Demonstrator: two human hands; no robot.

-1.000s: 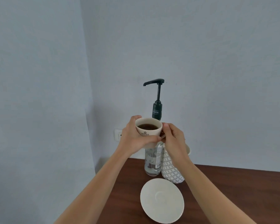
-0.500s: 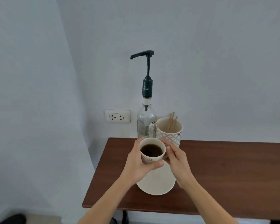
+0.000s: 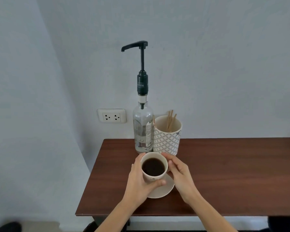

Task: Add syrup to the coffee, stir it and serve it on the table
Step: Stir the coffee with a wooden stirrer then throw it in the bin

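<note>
A cream paper cup (image 3: 155,177) holds dark coffee (image 3: 153,166) and sits low over a white saucer (image 3: 162,190) on the brown table (image 3: 224,173). My left hand (image 3: 139,181) wraps the cup's left side, thumb across its front. My right hand (image 3: 179,174) touches the cup's right side with its fingertips. Behind the cup stands a clear glass syrup bottle (image 3: 143,129) with a tall black pump (image 3: 141,64), its spout pointing left. I cannot tell whether the cup rests on the saucer.
A patterned white holder (image 3: 167,139) with several wooden stir sticks (image 3: 170,120) stands right of the bottle. A white wall socket (image 3: 112,116) is on the wall at the left. The table's left edge and front edge lie close to the saucer.
The cup has come down from in front of the pump bottle to just over the saucer, both hands moving with it. The camera view has tilted downward.
</note>
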